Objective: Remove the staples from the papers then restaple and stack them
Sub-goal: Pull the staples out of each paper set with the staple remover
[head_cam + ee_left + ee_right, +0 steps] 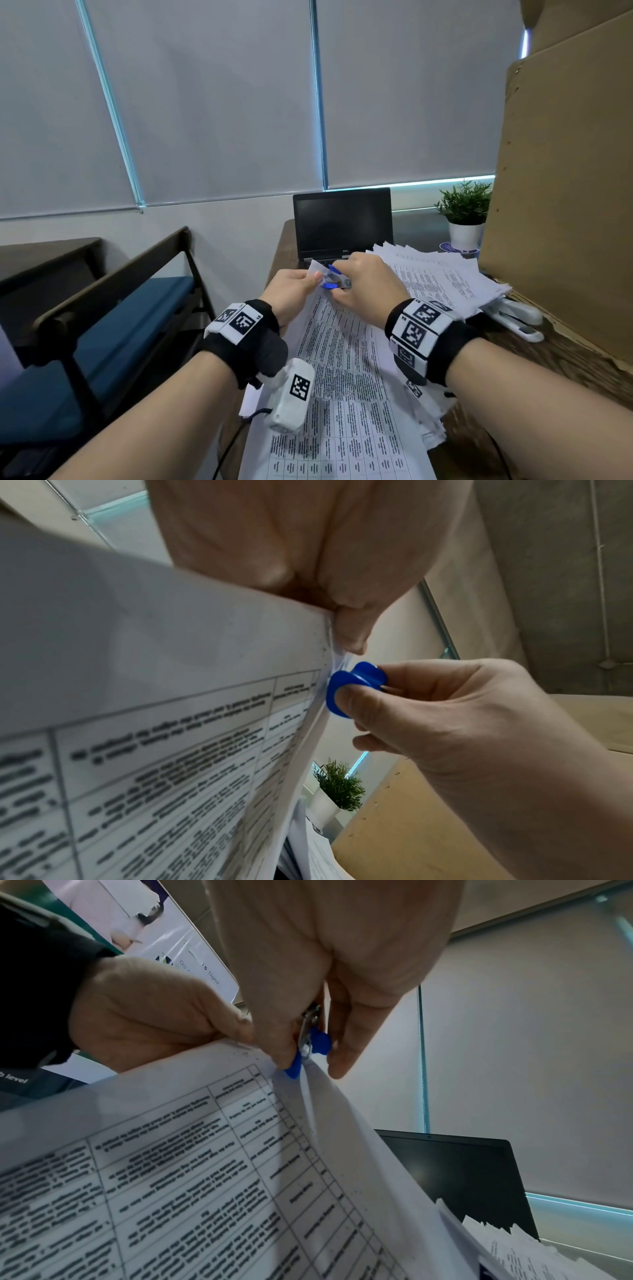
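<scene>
A stapled set of printed table sheets (pixel 342 359) is lifted at its far corner over the desk. My left hand (pixel 294 286) pinches that top corner (pixel 329 631) between thumb and fingers. My right hand (pixel 363 284) grips a blue-handled staple remover (pixel 334 279), squeezed between thumb and fingers, its metal claws (pixel 308 1031) pressed against the paper corner next to my left fingertips. The blue grips (pixel 352 685) show in both wrist views. The staple itself is hidden by the claws and the fingers.
A fanned pile of more printed sheets (pixel 445 277) lies at the right. A white stapler (pixel 513 318) rests beside it. A dark laptop (pixel 342 222) stands behind, a potted plant (pixel 466 212) and a cardboard box (pixel 565 171) at right. A blue bench (pixel 102 325) is left.
</scene>
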Demonstrator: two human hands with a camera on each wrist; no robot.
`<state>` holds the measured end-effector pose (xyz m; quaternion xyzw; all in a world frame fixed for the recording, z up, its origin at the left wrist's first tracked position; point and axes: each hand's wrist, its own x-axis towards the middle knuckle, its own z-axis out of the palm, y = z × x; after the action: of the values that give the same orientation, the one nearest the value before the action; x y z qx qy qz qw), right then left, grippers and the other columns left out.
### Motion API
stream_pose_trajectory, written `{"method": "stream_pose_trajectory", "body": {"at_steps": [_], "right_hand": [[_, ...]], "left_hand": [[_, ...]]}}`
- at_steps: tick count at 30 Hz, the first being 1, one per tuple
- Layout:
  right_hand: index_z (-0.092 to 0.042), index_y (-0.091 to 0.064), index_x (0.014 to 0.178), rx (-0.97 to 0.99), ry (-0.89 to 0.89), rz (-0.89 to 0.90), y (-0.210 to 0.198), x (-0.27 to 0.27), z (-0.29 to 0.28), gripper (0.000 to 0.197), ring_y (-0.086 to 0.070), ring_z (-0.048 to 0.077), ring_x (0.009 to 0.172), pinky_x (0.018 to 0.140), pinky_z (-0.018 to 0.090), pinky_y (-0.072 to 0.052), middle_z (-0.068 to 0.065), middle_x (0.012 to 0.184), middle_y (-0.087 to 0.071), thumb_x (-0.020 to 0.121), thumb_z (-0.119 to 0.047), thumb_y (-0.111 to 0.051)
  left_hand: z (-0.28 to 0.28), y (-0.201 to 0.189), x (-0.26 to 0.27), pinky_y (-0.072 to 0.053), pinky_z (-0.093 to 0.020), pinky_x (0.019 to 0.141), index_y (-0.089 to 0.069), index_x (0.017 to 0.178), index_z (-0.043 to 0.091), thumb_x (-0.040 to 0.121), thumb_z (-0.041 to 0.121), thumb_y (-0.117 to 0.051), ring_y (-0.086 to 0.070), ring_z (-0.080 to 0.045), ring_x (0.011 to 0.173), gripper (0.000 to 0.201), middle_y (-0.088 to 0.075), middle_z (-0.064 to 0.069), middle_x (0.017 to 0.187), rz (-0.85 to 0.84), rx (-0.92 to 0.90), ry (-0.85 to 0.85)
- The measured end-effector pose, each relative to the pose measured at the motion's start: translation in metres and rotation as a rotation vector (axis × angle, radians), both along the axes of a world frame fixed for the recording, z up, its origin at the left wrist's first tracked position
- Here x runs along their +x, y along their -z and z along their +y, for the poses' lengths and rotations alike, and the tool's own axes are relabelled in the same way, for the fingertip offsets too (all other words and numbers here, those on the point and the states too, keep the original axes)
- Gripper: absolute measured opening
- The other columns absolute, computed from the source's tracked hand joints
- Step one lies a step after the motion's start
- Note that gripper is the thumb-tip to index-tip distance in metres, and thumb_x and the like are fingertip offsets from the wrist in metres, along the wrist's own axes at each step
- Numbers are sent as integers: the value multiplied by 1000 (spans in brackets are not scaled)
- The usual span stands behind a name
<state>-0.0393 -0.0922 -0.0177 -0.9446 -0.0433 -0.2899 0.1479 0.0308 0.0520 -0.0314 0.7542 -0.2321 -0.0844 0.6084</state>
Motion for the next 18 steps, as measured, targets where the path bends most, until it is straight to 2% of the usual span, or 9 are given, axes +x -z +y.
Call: {"method": "stream_pose_trajectory", "body": {"at_steps": [3,6,8,9,10,12,14,18], "right_hand": [[-12,-59,79,-31,3,-9,-1,-3,-2,22,-52,23,77,66,32,-44,2,80,-48,88,-33,-62],[-8,-64,88,-72,7,-6,-3,-6,-3,24,-52,24,80,66,31,-39,2,82,-47,90,-32,-60],[-8,-64,95,-100,7,-15,-3,-7,-4,24,-47,22,79,66,28,-33,1,85,-45,91,-31,-58],[-8,-63,98,-104,6,-26,-2,-8,-5,25,-44,20,78,67,27,-31,0,86,-45,92,-31,-57],[-8,-63,99,-104,6,-36,-1,-9,-5,25,-42,18,78,67,27,-30,0,87,-45,93,-31,-57],[-9,-62,101,-103,5,-57,1,-9,-6,25,-41,17,78,67,26,-30,0,89,-46,94,-32,-56],[-10,-62,100,-102,2,-77,2,-9,-5,25,-43,18,78,67,27,-33,2,90,-51,94,-33,-57],[-8,-63,97,-50,-22,-98,2,-9,-4,24,-51,24,78,65,33,-41,6,88,-54,91,-31,-62]], "left_hand": [[-3,-4,-6,-41,-42,106,-75,87,15,100,25,-51,-63,-26,111,29,-73,-12,104,-12,0,0],[-5,-8,-11,-43,-31,91,-74,92,10,101,25,-50,-62,-24,109,30,-72,-13,104,-27,-2,8],[-6,-9,-12,-42,-24,80,-74,95,8,101,26,-49,-62,-22,108,31,-72,-14,106,-36,5,6],[-7,-9,-11,-42,-22,78,-74,96,7,101,26,-49,-62,-23,108,32,-71,-16,107,-44,12,-4],[-7,-9,-10,-44,-24,81,-73,96,6,101,27,-49,-61,-27,109,32,-71,-17,108,-55,14,-14],[-9,-9,-9,-45,-35,93,-73,97,5,101,28,-49,-61,-31,111,34,-71,-19,106,-59,20,-35],[-10,-9,-9,-45,-40,100,-73,98,6,102,28,-48,-63,-30,108,34,-72,-17,104,-52,25,-39],[-8,-9,-7,-44,-36,90,-72,96,3,101,27,-49,-61,-26,98,33,-71,-15,101,-43,39,-40]]}}
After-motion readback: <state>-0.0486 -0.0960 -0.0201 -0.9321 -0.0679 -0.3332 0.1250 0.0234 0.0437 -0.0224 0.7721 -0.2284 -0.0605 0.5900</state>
